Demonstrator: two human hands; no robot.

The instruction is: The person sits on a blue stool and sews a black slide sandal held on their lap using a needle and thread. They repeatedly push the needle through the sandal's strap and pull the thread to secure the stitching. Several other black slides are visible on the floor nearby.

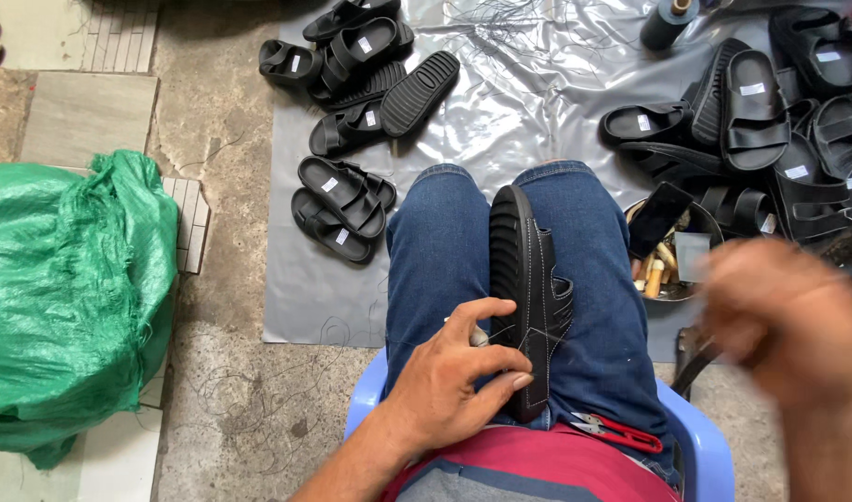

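A black sandal (pixel 526 288) with white stitching lies on its side between my knees, on my blue jeans. My left hand (pixel 458 376) grips its heel end, thumb over the strap and fingers against the sole. My right hand (pixel 786 321) is raised at the right, blurred by motion, fingers closed; a thin dark strand seems to run down from it, but I cannot tell what it holds. Red-handled snips (pixel 614 430) rest on my lap near my waist.
Black sandals lie piled at the upper left (pixel 352 56) and upper right (pixel 779 121) on a grey plastic sheet (pixel 528 102). A metal bowl (pixel 668 270) of small items holds a phone. A spool (pixel 666 20) stands at the top. A green sack (pixel 68 297) sits left. I sit on a blue chair (pixel 700 442).
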